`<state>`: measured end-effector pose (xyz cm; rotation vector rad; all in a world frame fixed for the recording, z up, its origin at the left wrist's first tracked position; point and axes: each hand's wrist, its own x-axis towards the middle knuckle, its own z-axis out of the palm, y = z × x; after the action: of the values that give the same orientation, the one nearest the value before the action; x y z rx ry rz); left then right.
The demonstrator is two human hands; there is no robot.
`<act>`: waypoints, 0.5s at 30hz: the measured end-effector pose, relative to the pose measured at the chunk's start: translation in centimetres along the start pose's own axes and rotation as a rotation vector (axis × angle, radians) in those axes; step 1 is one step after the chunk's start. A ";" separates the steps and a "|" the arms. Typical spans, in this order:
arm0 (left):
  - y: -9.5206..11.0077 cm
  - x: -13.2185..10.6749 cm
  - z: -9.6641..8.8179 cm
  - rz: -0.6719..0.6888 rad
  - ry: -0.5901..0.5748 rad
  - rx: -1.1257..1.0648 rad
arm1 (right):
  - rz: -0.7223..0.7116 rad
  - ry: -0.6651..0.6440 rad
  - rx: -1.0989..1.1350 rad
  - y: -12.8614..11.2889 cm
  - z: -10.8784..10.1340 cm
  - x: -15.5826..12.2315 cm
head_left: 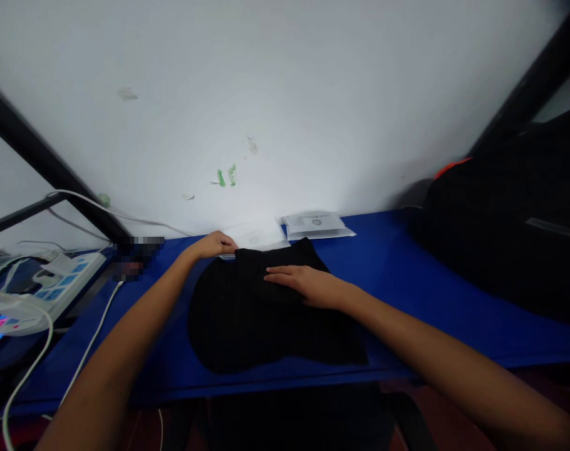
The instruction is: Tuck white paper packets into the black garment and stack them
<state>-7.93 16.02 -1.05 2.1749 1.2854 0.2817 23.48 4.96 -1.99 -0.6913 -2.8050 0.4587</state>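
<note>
A piece of black cloth point(261, 319), perhaps a garment, lies partly folded near the front edge of the blue table. My left hand point(214, 244) pinches its upper edge at the far left corner. My right hand point(304, 285) rests flat on top of the cloth, fingers stretched out and pointing left. Just behind the cloth lie two pale plastic packets: a brightly lit packet point(257, 235) close to my left hand, and a frosted packet point(317, 224) with a dark printed mark to its right.
A large black bag point(505, 219) takes up the table's right end. On the left are a white power strip point(71, 275), tangled white cables point(29, 376) and a blurred dark object point(139, 254). A white wall point(313, 113) rises behind the blue table point(383, 269).
</note>
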 end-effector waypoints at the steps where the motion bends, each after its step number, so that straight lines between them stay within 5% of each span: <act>1: 0.0 0.0 0.0 0.005 0.001 0.017 | 0.000 -0.001 -0.001 0.0 0.0 0.0; 15: 2.0 0.8 1.4 0.112 0.068 0.261 | 0.012 0.015 0.035 -0.2 -0.2 0.0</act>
<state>-5.45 15.49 -1.12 2.4823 1.3006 0.2456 23.42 4.87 -1.68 -0.7021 -2.7732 0.5016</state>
